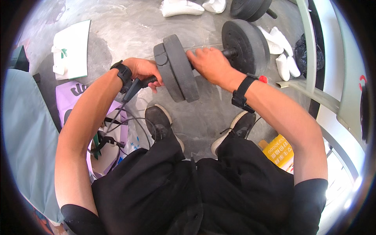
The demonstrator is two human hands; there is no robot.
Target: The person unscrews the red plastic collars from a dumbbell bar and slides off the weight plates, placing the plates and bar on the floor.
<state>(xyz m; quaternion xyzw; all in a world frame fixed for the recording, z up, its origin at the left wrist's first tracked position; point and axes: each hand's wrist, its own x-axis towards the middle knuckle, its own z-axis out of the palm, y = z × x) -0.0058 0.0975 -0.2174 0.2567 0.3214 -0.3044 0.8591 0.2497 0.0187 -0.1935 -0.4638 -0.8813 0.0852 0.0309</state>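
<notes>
A person seated in black shorts holds a dark grey dumbbell point(207, 58) crosswise above their knees, over a grey concrete floor point(129, 23). The left hand point(144, 71) is closed around the short end of the bar that sticks out beyond the nearer pair of weight plates point(177, 67). The right hand point(209, 62) is wrapped over the middle of the bar, fingers touching the inner face of those plates. A second thick plate point(246, 42) sits at the far end of the bar, just past the right hand. Both wrists wear black straps. Below the dumbbell, two black shoes with pale soles point(160, 121) rest flat on the floor. To the person's left lie a purple bag point(76, 98) with cables spilling from it and a white paper bag point(72, 49). Another dumbbell point(250, 8) lies farther off on the floor, near several white foam pieces point(280, 45). A yellow box point(279, 152) sits by the right knee.
</notes>
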